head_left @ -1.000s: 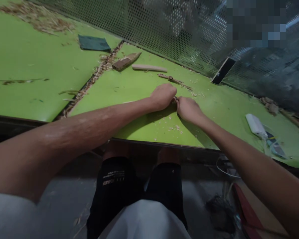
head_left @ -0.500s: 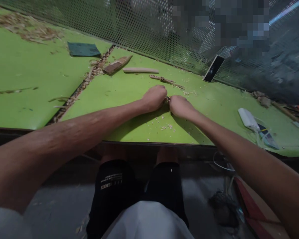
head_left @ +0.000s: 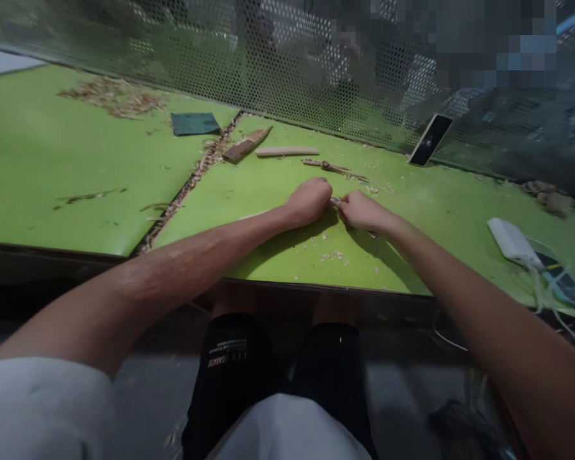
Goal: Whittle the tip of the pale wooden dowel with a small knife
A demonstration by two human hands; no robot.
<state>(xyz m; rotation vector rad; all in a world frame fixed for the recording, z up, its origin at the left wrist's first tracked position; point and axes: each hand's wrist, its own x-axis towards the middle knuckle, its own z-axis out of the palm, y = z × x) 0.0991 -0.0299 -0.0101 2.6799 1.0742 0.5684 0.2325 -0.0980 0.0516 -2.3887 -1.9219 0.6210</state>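
Note:
Both fists are close together above the green table [head_left: 249,191], near its front edge. My left hand [head_left: 310,202] is closed, its fingers curled around something mostly hidden. Just to its right, my right hand [head_left: 361,209] is closed too, and a small piece too blurred to identify shows between the two hands. Pale shavings [head_left: 334,255] lie on the table below them. Beyond the hands rest a thin twig-like wooden piece [head_left: 333,168], a pale smooth stick [head_left: 287,151] and a pointed wooden block [head_left: 246,145].
A dark green sheet [head_left: 195,124] and a shavings pile [head_left: 117,98] lie at the back left. A phone [head_left: 430,140] leans against the perforated metal screen [head_left: 297,83]. At the right are a white power bank [head_left: 512,241] and cables.
The camera view has shifted, so the table's contents appear further right and slightly lower. My right hand has turned a little and sits slightly farther from the left, showing more of the small piece.

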